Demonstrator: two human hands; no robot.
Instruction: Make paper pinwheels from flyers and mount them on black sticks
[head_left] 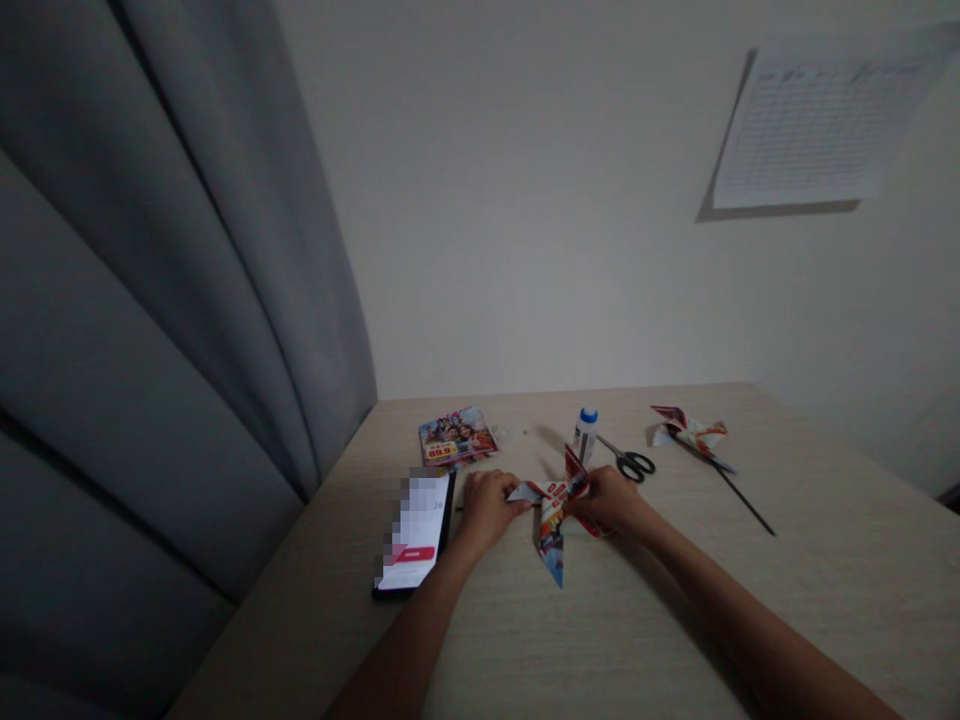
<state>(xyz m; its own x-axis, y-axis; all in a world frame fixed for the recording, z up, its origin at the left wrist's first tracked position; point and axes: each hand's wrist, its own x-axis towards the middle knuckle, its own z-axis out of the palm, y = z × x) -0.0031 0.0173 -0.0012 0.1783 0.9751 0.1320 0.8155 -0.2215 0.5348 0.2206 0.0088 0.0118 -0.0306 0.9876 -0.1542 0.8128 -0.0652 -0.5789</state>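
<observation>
A paper pinwheel (553,515), folded from colourful printed paper, is between my hands just above the table. My left hand (491,508) is closed at its left side, by the tip of one blade. A thin dark stick (460,509) pokes out to the left of that hand. My right hand (613,498) pinches the pinwheel near its middle from the right; its fingertips are partly hidden behind the paper. One blade stands up beside a glue bottle (586,432) with a blue cap, and another points down toward me.
Black-handled scissors (634,465) lie right of the glue. A second pinwheel (694,435) on a dark stick rests at the right. A printed leaflet (457,438) lies at the back left, and a lit phone (414,540) beside my left forearm. A grey curtain (225,250) borders the table's left.
</observation>
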